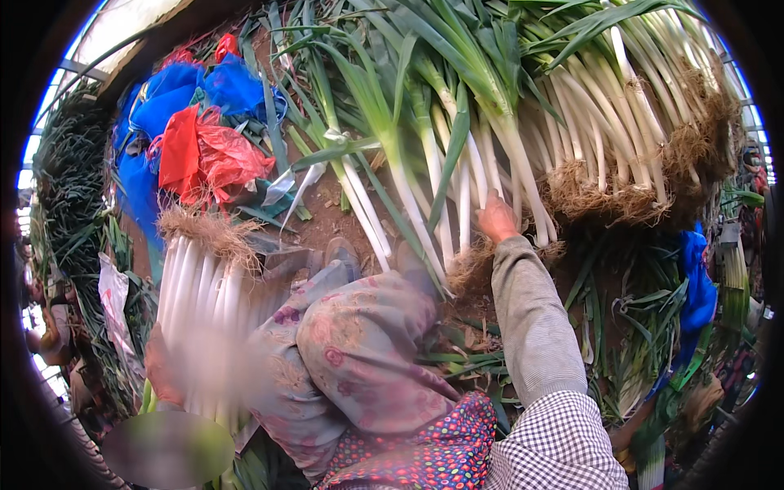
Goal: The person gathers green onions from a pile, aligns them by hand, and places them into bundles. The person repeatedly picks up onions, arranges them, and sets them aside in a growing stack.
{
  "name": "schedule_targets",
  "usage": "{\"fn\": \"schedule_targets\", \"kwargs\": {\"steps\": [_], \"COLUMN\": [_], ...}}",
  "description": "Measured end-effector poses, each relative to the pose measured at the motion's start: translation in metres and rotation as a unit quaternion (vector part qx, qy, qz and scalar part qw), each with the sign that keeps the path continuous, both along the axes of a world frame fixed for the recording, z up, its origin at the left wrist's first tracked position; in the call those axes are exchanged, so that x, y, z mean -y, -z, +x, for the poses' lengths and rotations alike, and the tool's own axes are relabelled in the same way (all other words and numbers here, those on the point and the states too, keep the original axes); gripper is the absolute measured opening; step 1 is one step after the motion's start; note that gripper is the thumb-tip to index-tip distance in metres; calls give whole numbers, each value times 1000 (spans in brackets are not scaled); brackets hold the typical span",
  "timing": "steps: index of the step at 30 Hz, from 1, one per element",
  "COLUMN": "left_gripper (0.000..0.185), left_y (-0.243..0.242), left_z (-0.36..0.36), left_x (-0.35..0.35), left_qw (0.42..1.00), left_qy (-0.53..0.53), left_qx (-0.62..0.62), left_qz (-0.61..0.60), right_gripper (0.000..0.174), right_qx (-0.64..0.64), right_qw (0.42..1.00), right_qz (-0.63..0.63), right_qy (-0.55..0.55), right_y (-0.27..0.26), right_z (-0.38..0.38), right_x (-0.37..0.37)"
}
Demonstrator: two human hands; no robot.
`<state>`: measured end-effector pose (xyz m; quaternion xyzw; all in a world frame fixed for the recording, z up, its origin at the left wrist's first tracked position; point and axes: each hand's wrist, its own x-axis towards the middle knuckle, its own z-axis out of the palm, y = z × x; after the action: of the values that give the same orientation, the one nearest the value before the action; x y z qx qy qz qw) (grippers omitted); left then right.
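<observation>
My right hand (497, 217) reaches down to the pale stalks in front of me, its fingers curled around a long green onion (484, 165) near its rooted end. More long green onions (407, 196) lie beside it, leaves pointing away from me. By my left thigh stands a bundle of white onion stalks (199, 275) with its brown roots (208, 236) uppermost. My left hand (162, 370) grips the bundle's outer side; its fingers are partly hidden, and blurred patches cover the bundle's lower part.
A thick heap of rooted onions (612, 135) lies at the upper right. Red plastic bags (214, 153) and blue mesh (165, 101) lie at the upper left, beyond the bundle. Loose green leaves (643, 331) are on the right, beside a blue sheet (697, 278). Dark greens (73, 184) line the left.
</observation>
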<state>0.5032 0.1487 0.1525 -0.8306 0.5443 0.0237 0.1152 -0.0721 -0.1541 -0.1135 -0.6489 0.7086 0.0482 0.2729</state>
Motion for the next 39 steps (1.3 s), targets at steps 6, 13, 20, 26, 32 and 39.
{"fn": "schedule_targets", "kwargs": {"steps": [6,13,20,26,32,39], "left_gripper": [57,54,57,59,58,62], "left_y": [-3,-2,3,-2,5,-3], "left_z": [-1,-6,-6,-7,-6,-8], "left_x": [-10,-2,2,-3,1,10], "left_qw": [999,998,1000,999,1000,993], "left_qy": [-37,-49,-14,-35,2,31], "left_qx": [8,0,6,-5,8,117], "left_qz": [15,26,-3,2,-22,-14], "right_gripper": [41,46,60,66,50,41], "right_qx": [209,79,180,305,438,632], "right_qw": [975,996,971,940,888,738], "right_qz": [63,36,-17,77,86,151], "right_qy": [40,9,158,135,114,184], "right_y": [-65,10,65,43,-94,-240], "right_z": [44,75,70,50,-21,-41], "right_x": [-20,-74,-97,-87,-71,-104]}}
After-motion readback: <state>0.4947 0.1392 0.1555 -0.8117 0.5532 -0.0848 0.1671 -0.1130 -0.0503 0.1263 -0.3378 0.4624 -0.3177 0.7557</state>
